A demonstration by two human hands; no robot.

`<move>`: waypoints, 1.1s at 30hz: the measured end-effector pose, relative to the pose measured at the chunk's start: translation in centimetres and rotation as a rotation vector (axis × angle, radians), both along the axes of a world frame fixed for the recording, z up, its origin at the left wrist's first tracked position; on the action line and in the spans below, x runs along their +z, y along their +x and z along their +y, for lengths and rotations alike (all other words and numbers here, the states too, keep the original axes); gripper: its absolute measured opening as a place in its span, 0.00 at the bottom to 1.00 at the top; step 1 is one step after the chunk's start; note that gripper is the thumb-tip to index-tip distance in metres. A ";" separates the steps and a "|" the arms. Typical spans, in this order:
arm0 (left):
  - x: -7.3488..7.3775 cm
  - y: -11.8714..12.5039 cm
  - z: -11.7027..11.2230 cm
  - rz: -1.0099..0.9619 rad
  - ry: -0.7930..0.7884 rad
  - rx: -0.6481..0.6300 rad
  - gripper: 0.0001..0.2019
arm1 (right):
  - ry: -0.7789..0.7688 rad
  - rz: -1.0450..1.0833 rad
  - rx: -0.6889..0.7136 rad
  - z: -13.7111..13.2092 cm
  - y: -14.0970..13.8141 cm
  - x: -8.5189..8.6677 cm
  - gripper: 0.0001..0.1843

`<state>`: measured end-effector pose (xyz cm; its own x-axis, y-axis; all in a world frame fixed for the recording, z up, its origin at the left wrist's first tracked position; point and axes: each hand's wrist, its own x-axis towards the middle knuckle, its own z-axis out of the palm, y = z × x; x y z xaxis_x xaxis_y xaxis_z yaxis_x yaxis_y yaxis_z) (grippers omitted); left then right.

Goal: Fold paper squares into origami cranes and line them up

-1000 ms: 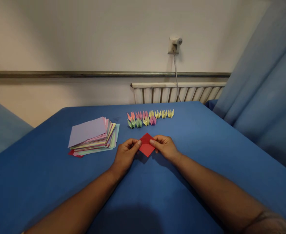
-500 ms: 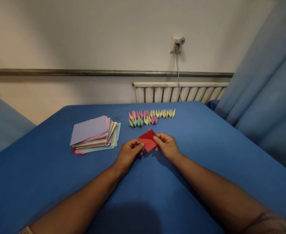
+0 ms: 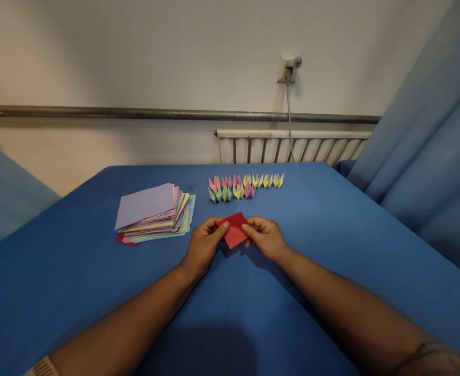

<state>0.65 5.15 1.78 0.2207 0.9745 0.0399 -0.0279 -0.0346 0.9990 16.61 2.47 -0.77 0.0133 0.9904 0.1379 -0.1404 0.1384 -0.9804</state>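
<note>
My left hand [image 3: 203, 239] and right hand [image 3: 268, 237] pinch the red paper [image 3: 234, 237] at its left and right edges, near side of the paper birds [image 3: 238, 192], a good hold for something probably light and easily creased.

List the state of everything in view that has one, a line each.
Red paper: held at both sides
Left hand: closed on its left edge
Right hand: closed on its right edge
Paper stack: piled unevenly
Paper figures: folded, standing in two rows
Cord: plugged into wall socket
Right-side curtain: hanging in folds
</note>
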 end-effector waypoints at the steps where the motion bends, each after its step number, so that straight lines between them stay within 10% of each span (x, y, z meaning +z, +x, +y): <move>1: 0.0 0.0 0.0 0.038 0.022 -0.014 0.14 | 0.003 0.006 0.012 0.0 0.0 -0.1 0.18; 8: 0.4 0.1 -0.8 0.220 0.093 -0.206 0.12 | -0.005 0.000 -0.046 0.0 0.3 0.1 0.16; 33: 0.5 0.1 -0.8 0.161 0.045 -0.178 0.11 | -0.022 0.007 -0.005 0.0 0.2 -0.2 0.16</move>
